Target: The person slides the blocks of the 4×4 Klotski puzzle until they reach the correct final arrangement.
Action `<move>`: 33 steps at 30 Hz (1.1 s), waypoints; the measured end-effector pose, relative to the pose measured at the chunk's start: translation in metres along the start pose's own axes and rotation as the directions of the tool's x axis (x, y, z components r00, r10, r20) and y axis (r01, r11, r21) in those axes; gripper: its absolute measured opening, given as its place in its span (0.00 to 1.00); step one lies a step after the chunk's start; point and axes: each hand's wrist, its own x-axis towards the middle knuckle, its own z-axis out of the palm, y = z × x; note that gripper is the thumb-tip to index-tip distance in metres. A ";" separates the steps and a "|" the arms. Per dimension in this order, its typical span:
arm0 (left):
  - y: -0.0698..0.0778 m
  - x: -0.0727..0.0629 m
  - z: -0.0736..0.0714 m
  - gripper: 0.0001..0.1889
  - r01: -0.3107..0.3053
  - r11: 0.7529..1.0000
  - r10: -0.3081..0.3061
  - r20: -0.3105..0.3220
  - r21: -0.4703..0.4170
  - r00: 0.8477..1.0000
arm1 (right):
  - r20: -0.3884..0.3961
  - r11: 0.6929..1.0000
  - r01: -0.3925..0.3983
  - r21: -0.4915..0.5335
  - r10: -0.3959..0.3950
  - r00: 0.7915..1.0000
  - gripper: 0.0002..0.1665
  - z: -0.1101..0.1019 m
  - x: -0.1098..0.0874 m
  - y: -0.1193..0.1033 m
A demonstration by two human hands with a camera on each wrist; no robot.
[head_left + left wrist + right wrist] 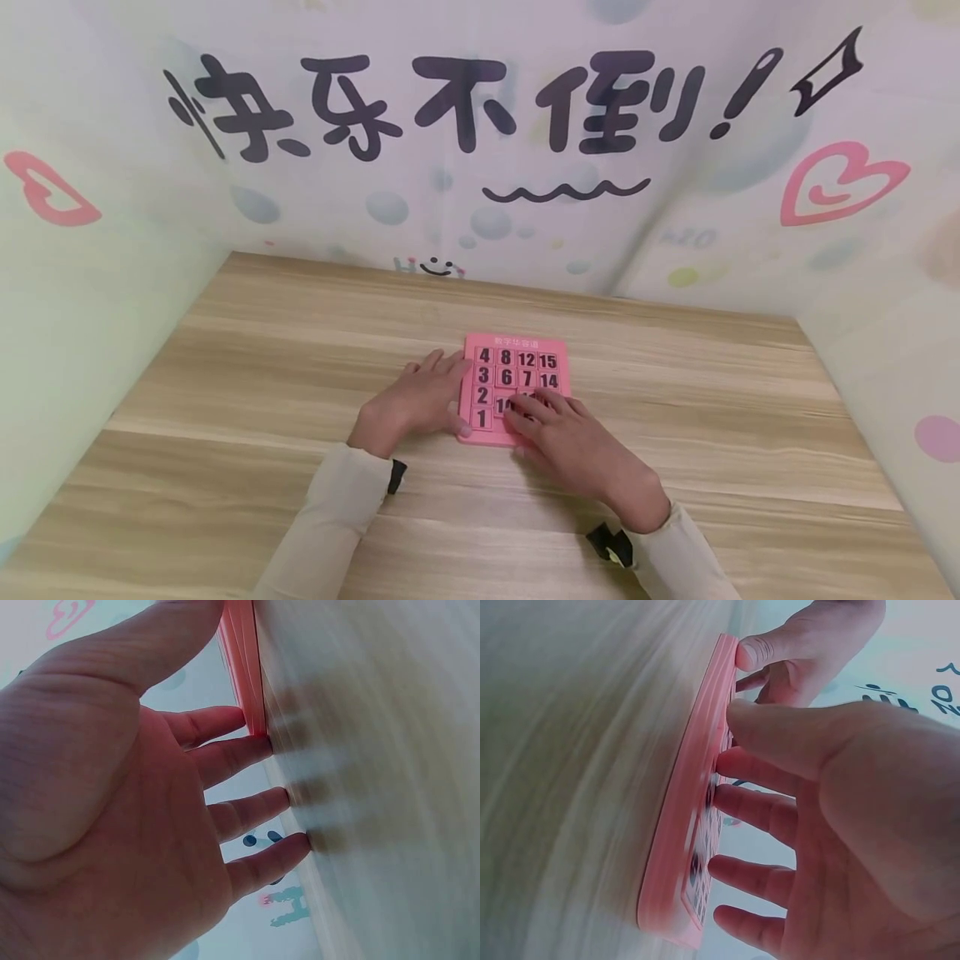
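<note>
A pink sliding number puzzle point(516, 342) lies flat on the table, with black numbers on square tiles. My left hand point(422, 400) is at its left side, the thumb on the near left corner and the index finger touching the edge farther up. In the left wrist view the other fingers point(251, 814) extend fairly straight toward the tabletop. Over the lower right tiles, my right hand point(581, 446) has its fingers spread, hiding several numbers. The right thumb point(780, 731) touches the puzzle's face near the 10 tile point(502, 406), which is partly covered.
The puzzle sits around the middle of a light wood-grain table point(300, 350). Behind the table hangs a printed white backdrop point(465, 217) with large black characters, and pale side walls point(97, 275) rise left and right. Both wrists wear pale sleeves point(330, 508) with small black pieces.
</note>
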 end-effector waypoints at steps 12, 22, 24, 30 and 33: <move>-0.001 0.000 -0.001 0.52 -0.006 1.000 0.006 -0.004 -0.004 1.000 | 0.010 1.000 -0.027 0.002 0.027 1.000 0.28 0.000 0.001 0.000; -0.001 -0.001 -0.001 0.52 -0.011 1.000 0.011 -0.009 0.003 1.000 | -0.006 0.998 -0.055 0.012 0.055 0.998 0.30 0.001 0.001 -0.002; -0.001 -0.001 -0.001 0.52 -0.014 1.000 0.014 -0.009 0.002 1.000 | -0.007 0.998 -0.062 0.013 0.062 0.998 0.30 0.001 0.001 -0.002; 0.000 -0.001 -0.002 0.52 -0.016 1.000 0.016 -0.009 0.003 1.000 | -0.011 0.997 -0.071 0.012 0.071 0.997 0.30 0.004 0.002 -0.002; 0.000 -0.001 -0.002 0.52 -0.015 1.000 0.015 -0.008 0.004 1.000 | -0.012 0.997 -0.075 0.012 0.075 0.997 0.31 0.004 0.002 -0.002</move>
